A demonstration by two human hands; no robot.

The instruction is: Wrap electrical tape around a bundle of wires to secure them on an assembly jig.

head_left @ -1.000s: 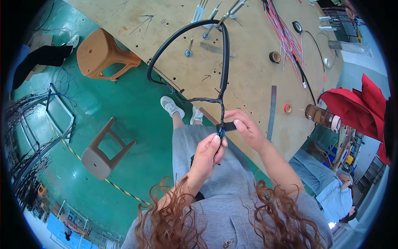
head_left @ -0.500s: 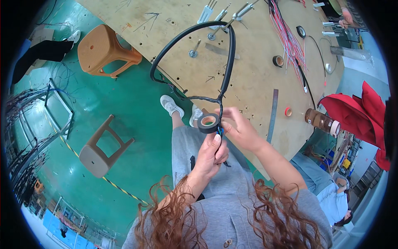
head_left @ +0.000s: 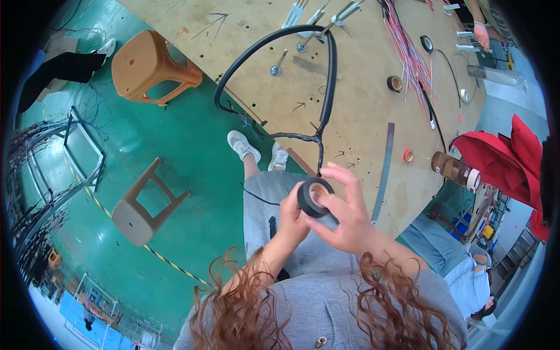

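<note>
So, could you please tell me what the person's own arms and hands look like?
Both the left hand and the right hand are bare, with no gloves. The forearms are uncovered too, and I see no watch or bracelet. A plain grey sleeve ends near the right elbow; long curly hair largely hides the left one.

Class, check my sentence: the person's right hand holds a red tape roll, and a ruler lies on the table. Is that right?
Not quite: the tape roll in the right hand is black, as the head view shows. The ruler does lie on the table.
</note>
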